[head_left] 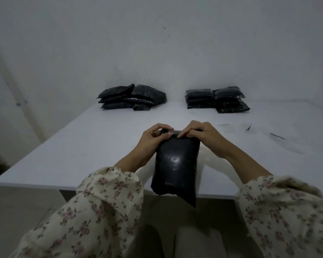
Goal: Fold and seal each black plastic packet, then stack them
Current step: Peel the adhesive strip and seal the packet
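Floral sleeves (108, 198) fill the near corners. A black packet (175, 164) hangs upright over the near edge of the white worktop (93, 146), its lower end below that edge. The left hand (153, 138) and right hand (199, 135) each pinch its folded top, fingers curled over the fold. Farther right, thin strips (277, 136) lie on the worktop. At the far edge, a left pile (131, 97) and a right pile (216, 99) of black packets sit well apart.

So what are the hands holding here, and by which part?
One glossy black plastic packet, gripped at its folded top edge: the left hand pinches the left corner, the right hand the right corner.
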`<state>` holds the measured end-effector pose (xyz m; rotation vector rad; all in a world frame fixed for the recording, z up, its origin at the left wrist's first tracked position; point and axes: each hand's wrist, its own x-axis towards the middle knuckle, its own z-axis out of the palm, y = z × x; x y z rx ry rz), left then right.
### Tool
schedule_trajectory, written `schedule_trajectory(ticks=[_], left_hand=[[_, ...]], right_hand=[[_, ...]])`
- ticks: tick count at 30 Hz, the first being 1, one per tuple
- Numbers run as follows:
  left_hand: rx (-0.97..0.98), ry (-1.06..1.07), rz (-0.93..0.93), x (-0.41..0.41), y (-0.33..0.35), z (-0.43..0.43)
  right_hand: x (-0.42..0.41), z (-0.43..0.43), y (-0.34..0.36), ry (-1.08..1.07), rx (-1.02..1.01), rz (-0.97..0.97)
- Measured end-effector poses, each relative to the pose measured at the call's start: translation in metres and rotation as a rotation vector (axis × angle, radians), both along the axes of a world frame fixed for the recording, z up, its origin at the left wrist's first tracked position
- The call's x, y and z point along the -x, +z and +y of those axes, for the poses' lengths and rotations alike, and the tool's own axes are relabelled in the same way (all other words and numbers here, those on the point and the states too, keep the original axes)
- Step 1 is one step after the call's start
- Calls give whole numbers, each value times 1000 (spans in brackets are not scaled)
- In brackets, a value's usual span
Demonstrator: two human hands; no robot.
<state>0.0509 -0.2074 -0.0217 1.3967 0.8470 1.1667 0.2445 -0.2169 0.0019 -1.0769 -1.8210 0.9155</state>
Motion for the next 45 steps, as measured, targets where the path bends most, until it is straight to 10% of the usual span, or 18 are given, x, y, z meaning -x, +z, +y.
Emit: schedule_trajectory(ticks=[10, 31, 39, 45], left_hand=[[-42, 27, 79, -4, 3, 3], [38, 160, 67, -20, 2, 10], [323, 4, 551, 0, 18, 10], [261, 31, 468, -1, 22, 7]], right_hand=[[9, 8, 8, -99, 317, 109], [23, 14, -6, -315, 126, 145], [13, 20, -28, -595, 366, 346], [0, 16, -19, -490, 385, 280]])
